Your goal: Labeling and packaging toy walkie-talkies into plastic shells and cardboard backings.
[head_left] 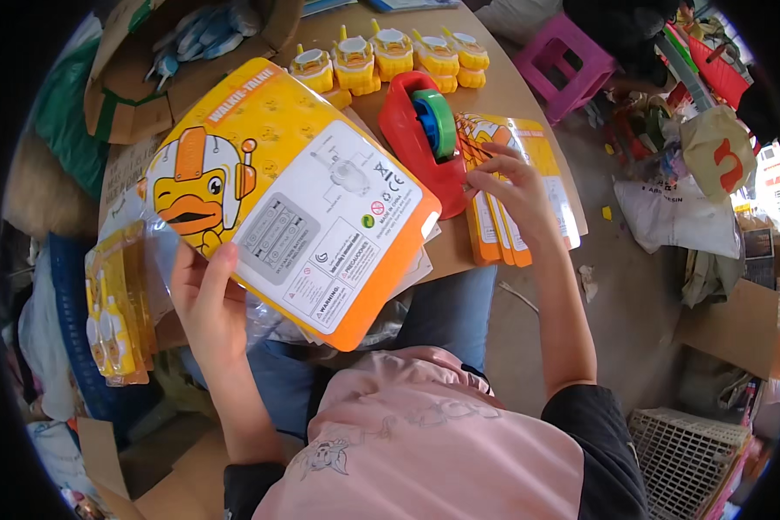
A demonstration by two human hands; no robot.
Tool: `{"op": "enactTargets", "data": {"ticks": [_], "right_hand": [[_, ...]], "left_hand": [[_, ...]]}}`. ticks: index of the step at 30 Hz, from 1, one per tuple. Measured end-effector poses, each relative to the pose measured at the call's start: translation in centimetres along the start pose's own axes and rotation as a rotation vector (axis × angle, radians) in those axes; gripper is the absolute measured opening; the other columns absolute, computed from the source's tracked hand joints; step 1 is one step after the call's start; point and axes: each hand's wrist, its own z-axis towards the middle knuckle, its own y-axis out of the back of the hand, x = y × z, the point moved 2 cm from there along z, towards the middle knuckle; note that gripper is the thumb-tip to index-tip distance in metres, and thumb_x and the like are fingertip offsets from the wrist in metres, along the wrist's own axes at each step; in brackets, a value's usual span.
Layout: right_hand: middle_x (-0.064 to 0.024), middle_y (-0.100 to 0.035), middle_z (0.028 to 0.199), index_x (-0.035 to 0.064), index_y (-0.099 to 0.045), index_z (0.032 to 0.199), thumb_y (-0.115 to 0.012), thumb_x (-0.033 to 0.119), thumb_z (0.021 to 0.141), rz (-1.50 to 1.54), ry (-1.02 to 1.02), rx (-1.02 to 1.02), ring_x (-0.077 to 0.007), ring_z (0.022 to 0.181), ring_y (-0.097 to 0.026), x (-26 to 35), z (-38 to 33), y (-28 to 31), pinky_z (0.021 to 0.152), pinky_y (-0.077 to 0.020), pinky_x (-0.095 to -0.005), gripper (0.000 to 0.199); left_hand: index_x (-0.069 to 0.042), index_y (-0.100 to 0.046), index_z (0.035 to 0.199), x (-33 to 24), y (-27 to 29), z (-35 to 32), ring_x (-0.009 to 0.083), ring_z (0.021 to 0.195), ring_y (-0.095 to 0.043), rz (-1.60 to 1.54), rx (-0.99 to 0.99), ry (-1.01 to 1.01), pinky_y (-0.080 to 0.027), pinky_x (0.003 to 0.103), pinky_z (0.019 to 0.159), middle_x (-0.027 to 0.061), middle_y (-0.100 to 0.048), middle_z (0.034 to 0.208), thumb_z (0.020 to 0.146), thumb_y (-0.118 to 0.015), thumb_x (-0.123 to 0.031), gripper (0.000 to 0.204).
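My left hand (210, 299) grips the lower left edge of a yellow and orange packaging card (355, 286), tilted up off the table. It bears a printed duck in a helmet and a grey panel, and clear plastic shows behind its edge. My right hand (513, 186) is at the right side of a red tape dispenser (399, 113) with a green roll of tape (442, 126). Thumb and fingertips come together there; whatever lies between them is too small to make out. Beneath that hand, several similar cards (537, 165) lie overlapped on the table.
Several yellow toy walkie-talkies (354, 65) stand along the table's back. A cardboard box (121, 95) with blue-white pieces is at the far left, packaged toys (117, 312) below it. On the right are a pink stool (563, 65), a white sack (676, 212) and a mesh basket (685, 459).
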Motion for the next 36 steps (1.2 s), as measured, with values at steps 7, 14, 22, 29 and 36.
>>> {"op": "enactTargets", "data": {"ticks": [7, 14, 22, 29, 36], "right_hand": [[-0.0136, -0.054, 0.118, -0.0014, -0.07, 0.08, -0.072, 0.016, 0.075, 0.206, -0.094, -0.133, -0.0207, 0.11, -0.052, 0.3, -2.6, -0.4, 0.085, -0.0445, -0.0308, 0.018], [-0.011, -0.06, 0.106, -0.0049, -0.067, 0.085, -0.068, 0.01, 0.081, 0.038, -0.22, -0.066, -0.0143, 0.087, -0.06, -1.0, -3.3, -0.1, 0.073, -0.0481, -0.0244, 0.016], [-0.0081, -0.061, 0.105, -0.0055, -0.065, 0.087, -0.064, 0.009, 0.084, 0.275, 0.258, 0.034, -0.0126, 0.089, -0.06, 8.6, -3.8, -0.9, 0.076, -0.048, -0.0249, 0.015], [-0.003, -0.066, 0.08, -0.004, -0.067, 0.093, -0.067, 0.017, 0.084, 0.396, 0.053, 0.225, -0.0056, 0.072, -0.059, 11.5, -1.0, -5.7, 0.064, -0.0466, -0.0183, 0.023], [-0.0075, -0.066, 0.086, -0.0043, -0.068, 0.094, -0.072, 0.019, 0.08, 0.316, -0.017, 0.259, -0.0109, 0.08, -0.063, 12.4, -0.8, -5.9, 0.074, -0.0512, -0.0209, 0.028]], "left_hand": [[0.004, -0.046, 0.125, -0.1, 0.7, 0.0, 0.0171, 0.106, -0.055, 0.083, -0.047, -0.153, -0.043, 0.032, 0.093, 0.0123, -0.056, 0.118, 0.086, -0.056, 0.002, 0.04], [0.003, -0.043, 0.128, -0.2, 1.3, 0.5, 0.0193, 0.109, -0.054, 0.049, -0.038, -0.2, -0.043, 0.033, 0.094, 0.0138, -0.054, 0.12, 0.088, -0.053, 0.002, 0.041], [0.005, -0.044, 0.126, -0.7, 1.8, 0.3, 0.0178, 0.105, -0.055, 0.1, 0.055, -0.21, -0.042, 0.031, 0.093, 0.0137, -0.055, 0.118, 0.087, -0.053, 0.003, 0.04], [0.007, -0.044, 0.125, -1.2, 0.6, -1.1, 0.0174, 0.104, -0.054, 0.172, 0.078, -0.27, -0.041, 0.03, 0.093, 0.0145, -0.056, 0.116, 0.087, -0.053, 0.005, 0.039], [0.008, -0.045, 0.123, -1.8, 0.7, -1.7, 0.0164, 0.102, -0.054, 0.23, 0.055, -0.35, -0.04, 0.029, 0.092, 0.0136, -0.057, 0.114, 0.086, -0.055, 0.004, 0.038]]}}
